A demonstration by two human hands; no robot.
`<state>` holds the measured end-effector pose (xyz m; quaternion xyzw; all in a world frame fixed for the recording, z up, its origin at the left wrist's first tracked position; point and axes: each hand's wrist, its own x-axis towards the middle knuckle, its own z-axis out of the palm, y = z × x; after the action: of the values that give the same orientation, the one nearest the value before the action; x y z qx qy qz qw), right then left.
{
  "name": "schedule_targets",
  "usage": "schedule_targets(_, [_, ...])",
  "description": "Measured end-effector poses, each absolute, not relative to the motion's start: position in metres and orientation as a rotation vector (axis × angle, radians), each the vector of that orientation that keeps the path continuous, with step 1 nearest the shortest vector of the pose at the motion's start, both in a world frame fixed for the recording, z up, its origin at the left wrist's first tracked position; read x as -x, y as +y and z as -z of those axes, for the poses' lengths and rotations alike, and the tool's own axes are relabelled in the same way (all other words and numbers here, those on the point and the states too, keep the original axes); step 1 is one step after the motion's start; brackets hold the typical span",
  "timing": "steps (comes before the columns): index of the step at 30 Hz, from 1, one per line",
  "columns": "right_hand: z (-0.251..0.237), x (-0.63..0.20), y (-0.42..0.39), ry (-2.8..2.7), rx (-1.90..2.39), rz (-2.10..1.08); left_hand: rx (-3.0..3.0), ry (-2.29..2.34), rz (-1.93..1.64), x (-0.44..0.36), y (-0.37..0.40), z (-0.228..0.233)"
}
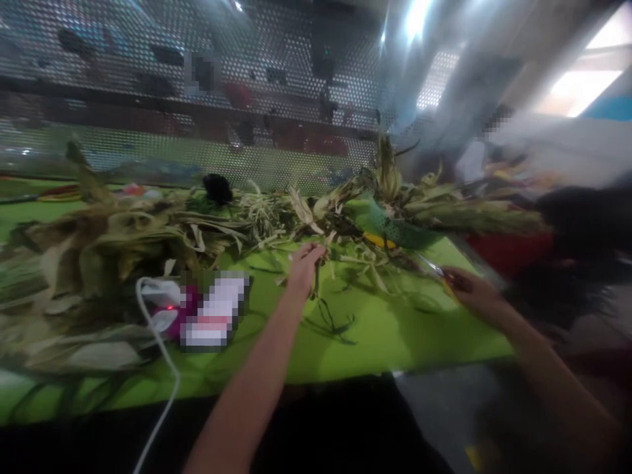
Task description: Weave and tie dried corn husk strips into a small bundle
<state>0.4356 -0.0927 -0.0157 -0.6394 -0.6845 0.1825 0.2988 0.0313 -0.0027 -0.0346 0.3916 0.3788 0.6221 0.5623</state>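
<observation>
My left hand is over the middle of the green table, its fingers closed on a pale strip of dried husk. Below it, thin dark stringy pieces lie on the table. To the right, my right hand grips a bladed tool with a silver end and some yellow at the handle; blur hides its exact kind. Its tip points left, toward the husk scraps between my hands. A yellow object lies behind these scraps.
Dried husks heap up at the left. Beside them are a phone and a purple-and-white power block with a white cable. A green basket with leaves stands at the back right. Behind rises a perforated metal screen.
</observation>
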Motion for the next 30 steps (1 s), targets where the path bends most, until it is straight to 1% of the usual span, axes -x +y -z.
schedule_targets(3, [0.005,-0.413,-0.099,-1.812,1.668,-0.682,-0.881,0.841,-1.463,-0.033,-0.005,0.032])
schedule_targets(5, [-0.001,-0.39,-0.1,-1.885,1.612,-0.687,-0.891,0.808,-1.453,-0.033,-0.007,0.031])
schedule_targets(7, [-0.006,-0.368,-0.097,-1.998,1.569,-0.576,-0.929,0.784,-1.441,-0.032,-0.009,0.031])
schedule_targets(12, [-0.019,-0.328,-0.087,-2.266,1.558,-0.155,-0.926,0.772,-1.376,-0.031,-0.013,0.029])
schedule_targets(19, [-0.021,-0.302,-0.077,-2.33,1.511,0.225,-0.893,0.758,-1.358,-0.032,-0.015,0.024])
schedule_targets(30, [-0.008,-0.289,-0.076,-2.331,1.478,0.485,-0.786,0.747,-1.339,-0.033,-0.016,0.02])
